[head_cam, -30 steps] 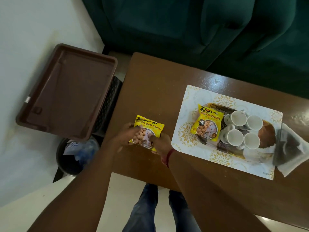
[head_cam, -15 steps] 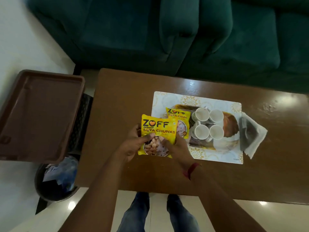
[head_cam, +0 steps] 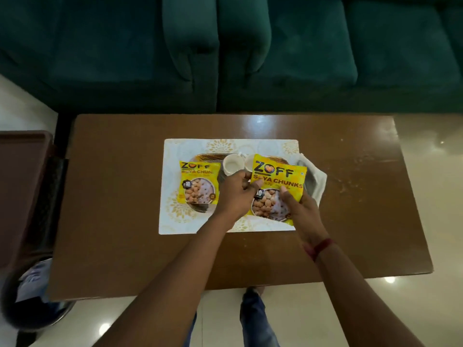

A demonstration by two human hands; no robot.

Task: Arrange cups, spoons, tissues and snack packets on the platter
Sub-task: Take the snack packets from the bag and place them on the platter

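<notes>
A white platter with gold flower prints [head_cam: 175, 221] lies on the brown table [head_cam: 112, 196]. One yellow snack packet [head_cam: 199, 182] rests on its left part. A second yellow snack packet [head_cam: 276, 186] is held above the platter's right part by both hands: my left hand [head_cam: 236, 194] grips its left edge, my right hand [head_cam: 299, 209] its lower right. White cups [head_cam: 233, 165] stand behind it, mostly hidden. Folded tissues [head_cam: 315, 179] lie at the platter's right edge. No spoons are visible.
A dark green sofa [head_cam: 225, 51] runs along the table's far side. A brown tray [head_cam: 22, 191] sits on a stand at the left, above a round bin [head_cam: 35, 304]. My legs [head_cam: 250, 319] stand at the table's near edge.
Both hands carried the second packet from the table's left part rightward over the platter, past the first packet, to cover the cups. The camera view shifted right.
</notes>
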